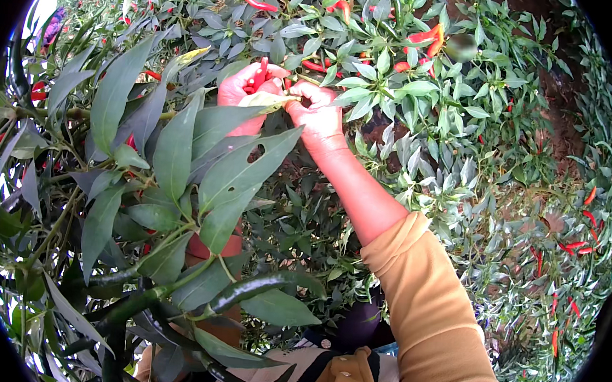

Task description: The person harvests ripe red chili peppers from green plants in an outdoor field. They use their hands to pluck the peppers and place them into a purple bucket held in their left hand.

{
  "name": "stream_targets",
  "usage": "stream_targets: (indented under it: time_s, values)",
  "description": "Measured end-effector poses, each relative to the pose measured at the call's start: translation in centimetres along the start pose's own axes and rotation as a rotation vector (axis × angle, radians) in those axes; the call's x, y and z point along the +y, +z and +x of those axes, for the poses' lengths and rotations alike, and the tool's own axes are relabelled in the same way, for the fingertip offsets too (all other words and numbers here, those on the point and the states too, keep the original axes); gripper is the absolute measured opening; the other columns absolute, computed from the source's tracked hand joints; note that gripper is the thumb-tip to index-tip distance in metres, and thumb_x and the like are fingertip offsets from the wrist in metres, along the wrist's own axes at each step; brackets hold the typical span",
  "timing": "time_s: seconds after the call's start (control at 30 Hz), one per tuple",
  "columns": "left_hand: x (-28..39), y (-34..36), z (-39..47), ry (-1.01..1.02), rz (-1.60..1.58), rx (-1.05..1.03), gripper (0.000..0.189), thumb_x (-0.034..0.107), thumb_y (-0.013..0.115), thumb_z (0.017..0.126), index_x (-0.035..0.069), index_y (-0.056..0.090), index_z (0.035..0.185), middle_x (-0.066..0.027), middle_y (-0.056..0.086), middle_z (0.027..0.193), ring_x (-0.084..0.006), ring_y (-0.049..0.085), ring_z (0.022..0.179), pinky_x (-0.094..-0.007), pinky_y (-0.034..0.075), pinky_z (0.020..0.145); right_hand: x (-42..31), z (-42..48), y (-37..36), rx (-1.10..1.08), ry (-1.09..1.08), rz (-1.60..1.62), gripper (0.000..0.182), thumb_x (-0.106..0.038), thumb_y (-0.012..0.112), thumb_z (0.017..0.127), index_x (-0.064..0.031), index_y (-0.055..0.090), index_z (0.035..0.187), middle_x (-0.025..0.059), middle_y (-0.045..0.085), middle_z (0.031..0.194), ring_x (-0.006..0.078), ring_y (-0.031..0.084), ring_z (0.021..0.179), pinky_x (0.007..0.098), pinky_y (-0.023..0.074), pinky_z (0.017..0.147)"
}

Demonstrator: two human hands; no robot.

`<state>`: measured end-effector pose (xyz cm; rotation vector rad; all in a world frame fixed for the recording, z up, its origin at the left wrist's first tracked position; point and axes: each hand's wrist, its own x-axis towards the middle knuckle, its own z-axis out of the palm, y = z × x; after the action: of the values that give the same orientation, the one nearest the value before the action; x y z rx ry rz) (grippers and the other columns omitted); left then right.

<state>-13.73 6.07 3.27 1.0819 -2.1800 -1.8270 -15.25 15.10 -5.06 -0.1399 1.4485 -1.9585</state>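
My left hand is curled around several red chili peppers, one of them standing up between its fingers. Close at its right, my right hand has its fingertips pinched together at a thin stem beside a pale yellowish leaf; exactly what it grips is too small to tell. Large green leaves in front hide most of my left forearm and part of the left hand. More red chilies hang on the plant just beyond my right hand.
Near the camera, a leafy branch with long dark green chilies fills the left side. Dense chili plants surround the hands. Bare soil shows between rows at the right, with red chilies among the plants there.
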Motion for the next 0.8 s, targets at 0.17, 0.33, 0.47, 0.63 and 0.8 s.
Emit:
stream_targets:
  time_s: [0.17,0.33,0.47,0.63,0.8]
  values:
    - [0.3,0.4,0.8,-0.121,0.236,-0.085,0.01,0.006,0.061,0.075,0.002,0.061,0.084,0.0015,0.058,0.067,-0.0045,0.049,0.054,-0.0186,0.039,0.05,-0.6,-1.1,0.0,0.094,-0.297,-0.336,0.015,-0.001,0.056,0.067,-0.0063,0.061,0.08,0.0121,0.06,0.074,0.0308,0.057,0.074,0.033,0.0469,0.066]
    - [-0.2,1.2,0.7,-0.089,0.871,0.058,0.014,0.012,0.062,0.076,0.0,0.061,0.082,0.0006,0.058,0.066,-0.0046,0.046,0.053,-0.0206,0.038,0.048,-0.4,-1.4,0.1,-0.005,-0.221,-0.355,0.012,-0.002,0.054,0.07,-0.0062,0.061,0.079,0.0083,0.061,0.078,0.0243,0.058,0.077,0.032,0.0459,0.068]
    - [-1.2,-0.5,1.5,-0.148,0.641,0.153,0.018,0.018,0.061,0.078,0.0,0.062,0.08,0.0005,0.056,0.06,-0.0051,0.044,0.049,-0.0211,0.034,0.045,-0.3,-1.5,0.2,-0.025,-0.006,0.112,0.016,-0.002,0.054,0.075,-0.007,0.063,0.088,0.0056,0.062,0.08,0.0151,0.058,0.075,0.0275,0.0451,0.067]
    - [1.0,1.4,1.6,-0.264,1.064,0.146,0.021,0.025,0.063,0.073,0.004,0.064,0.077,-0.008,0.06,0.061,-0.0165,0.053,0.051,-0.0302,0.042,0.054,0.1,-0.1,-1.4,0.07,0.522,0.528,0.026,-0.012,0.053,0.079,-0.0064,0.055,0.105,0.0024,0.06,0.085,0.0118,0.056,0.073,0.0261,0.0443,0.064]
    - [0.0,1.1,1.7,-0.289,1.228,0.068,0.024,0.028,0.062,0.071,0.005,0.063,0.078,-0.0123,0.06,0.064,-0.0239,0.057,0.058,-0.0323,0.044,0.058,1.5,1.1,-1.4,0.057,0.644,0.565,0.037,-0.025,0.065,0.072,-0.0093,0.052,0.104,0.0037,0.058,0.093,0.0166,0.053,0.086,0.0341,0.0423,0.073]
